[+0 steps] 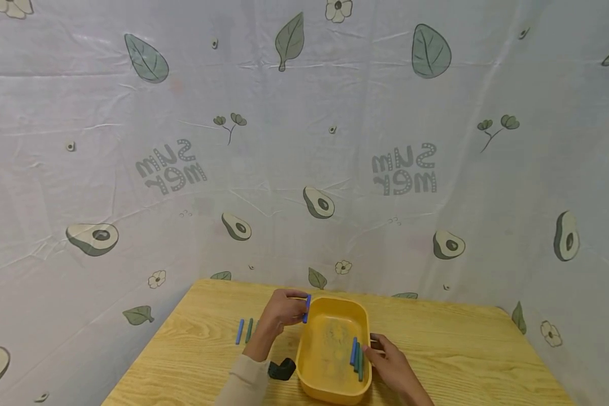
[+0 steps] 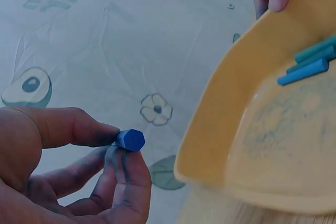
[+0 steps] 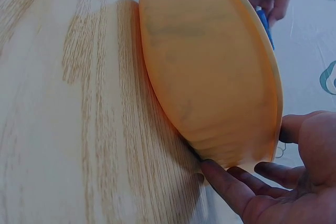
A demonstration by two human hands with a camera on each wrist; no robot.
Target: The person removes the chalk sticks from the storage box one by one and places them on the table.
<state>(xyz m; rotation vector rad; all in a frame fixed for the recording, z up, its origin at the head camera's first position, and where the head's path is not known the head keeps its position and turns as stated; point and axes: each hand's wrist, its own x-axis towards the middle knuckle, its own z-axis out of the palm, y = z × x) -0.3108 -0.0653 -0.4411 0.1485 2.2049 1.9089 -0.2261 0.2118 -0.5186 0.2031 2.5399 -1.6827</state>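
The left hand (image 1: 280, 313) is pinching a blue stick (image 1: 307, 309) over the yellow tub's (image 1: 330, 389) far rim; the right hand (image 1: 393, 366), fingers spread, is touching the tub's side; more sticks (image 1: 357, 355) are lying inside.

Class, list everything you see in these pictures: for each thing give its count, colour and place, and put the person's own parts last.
Tub: one, yellow, on the table near its front edge.
Sticks in tub: about three, blue and teal, against the right wall.
Sticks on table: at least two, blue and green, left of the tub.
Held stick: one, blue, at the tub's far left rim.
Black object: one, by the tub's left side.
Table: one, light wood.
Cloth: white, avocado and leaf print, behind the table.
Left hand: pinches the held stick.
Right hand: fingers straight, touching the tub's right side.
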